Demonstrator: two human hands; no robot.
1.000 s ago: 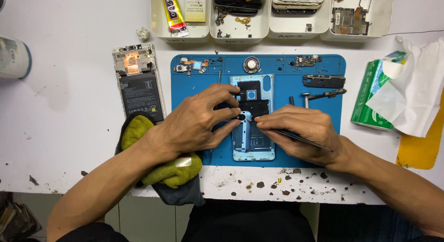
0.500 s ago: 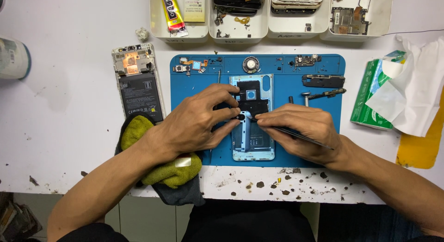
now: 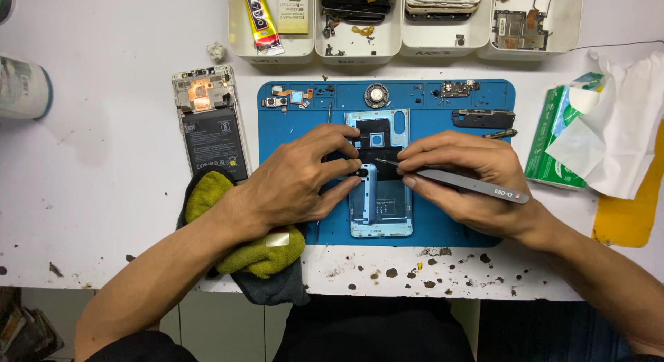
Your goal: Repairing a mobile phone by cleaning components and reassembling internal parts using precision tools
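- Phone frame (image 3: pixel 382 210), light blue, back open, lies mid blue mat (image 3: pixel 290 137) on the bench (image 3: pixel 104 196).
- I see left hand (image 3: pixel 297 178) fingers pressed on its black upper part, holding it down.
- Right hand (image 3: pixel 470 182) grip pinches tweezers (image 3: pixel 470 184), tip at the black part.
- Second opened phone (image 3: pixel 211 123) left of mat.

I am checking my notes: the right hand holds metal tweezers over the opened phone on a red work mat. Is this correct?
Not quite: the work mat is blue, not red, as the head view shows. The rest holds: the right hand holds metal tweezers over the opened phone.
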